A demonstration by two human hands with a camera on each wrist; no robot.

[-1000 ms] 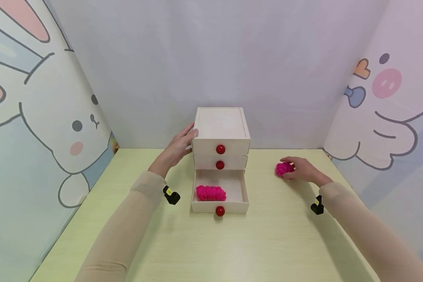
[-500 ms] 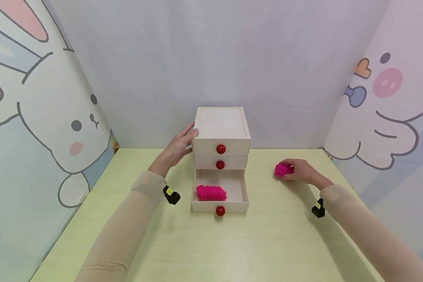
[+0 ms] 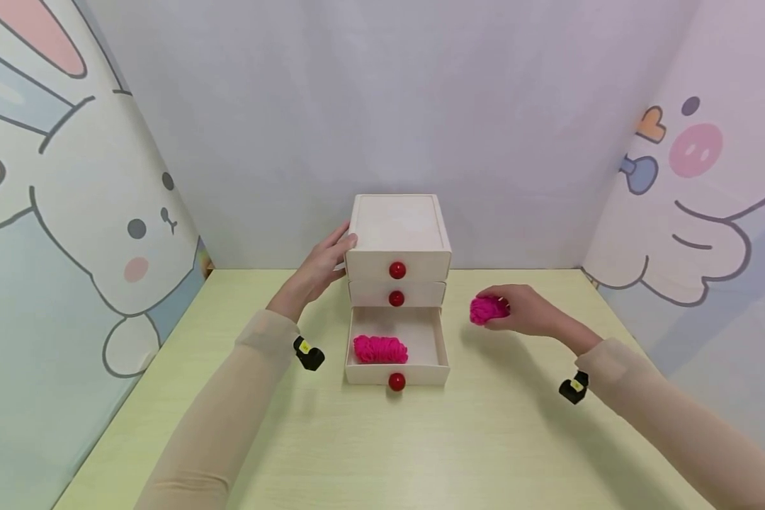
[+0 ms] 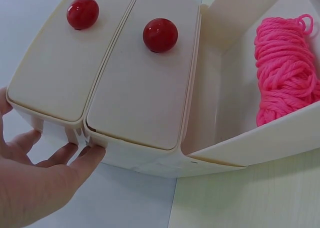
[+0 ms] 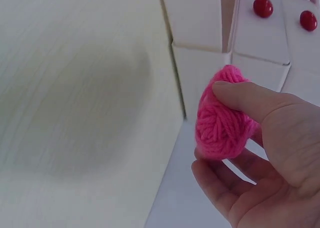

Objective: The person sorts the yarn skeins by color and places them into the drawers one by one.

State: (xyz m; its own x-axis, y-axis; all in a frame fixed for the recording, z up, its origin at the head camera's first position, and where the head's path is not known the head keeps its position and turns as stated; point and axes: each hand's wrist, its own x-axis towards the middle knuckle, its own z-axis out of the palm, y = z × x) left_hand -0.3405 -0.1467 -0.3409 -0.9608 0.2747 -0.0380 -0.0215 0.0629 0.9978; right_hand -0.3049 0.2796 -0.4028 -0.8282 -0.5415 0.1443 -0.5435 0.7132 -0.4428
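A white drawer cabinet (image 3: 398, 223) with red knobs stands at the back of the table, its bottom drawer (image 3: 427, 340) pulled out. In that drawer lies a pink skein of yarn (image 3: 380, 349), also visible in the left wrist view. My left hand (image 3: 319, 269) rests against the cabinet's left side, fingertips touching the side panel and thumb at the top edge. Right of the cabinet, my right hand (image 3: 523, 309) holds a second pink bundle of yarn (image 3: 486, 310) above the table. In the right wrist view the thumb lies across this yarn (image 5: 220, 128) and the fingers curl beneath it.
The pale wood-grain table (image 3: 382, 446) extends in front of the cabinet. A plain light curtain (image 3: 261, 142) hangs behind it, with cartoon-printed panels on both sides. The open drawer juts forward, its red knob (image 3: 397, 382) at the front.
My right hand has taken hold of the yarn bundle, lifted it off the table and moved it left towards the cabinet. The left hand has stayed against the cabinet.
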